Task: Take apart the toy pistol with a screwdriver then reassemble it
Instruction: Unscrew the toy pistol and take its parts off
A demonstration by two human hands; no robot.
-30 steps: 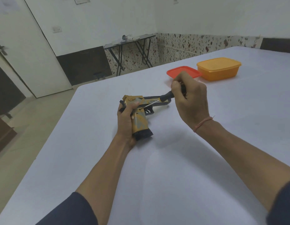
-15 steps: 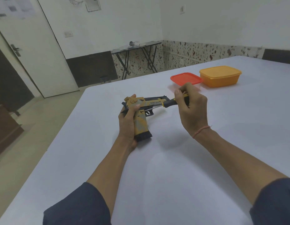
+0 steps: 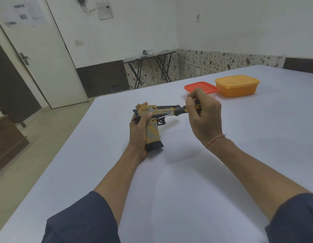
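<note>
The toy pistol (image 3: 153, 130), yellow and grey with a dark base, stands with its grip bottom on the white table (image 3: 187, 172) and its barrel pointing right. My left hand (image 3: 139, 132) wraps the grip from the left, thumb across the upper frame. My right hand (image 3: 204, 118) pinches a screwdriver (image 3: 178, 112) with a black and yellow handle. Its thin metal shaft slants down-left, and the tip meets the pistol's side just above the trigger guard.
A red lid (image 3: 201, 87) and an orange lidded box (image 3: 237, 85) lie side by side on the table behind my right hand. The table's left edge drops to the floor. A folding side table (image 3: 149, 67) and a door (image 3: 38, 55) are beyond.
The view has tilted upward, showing more wall and door. Both hands keep their hold, and the screwdriver tip stays at the pistol's side, with the right hand's fingers shifted slightly on the handle.
</note>
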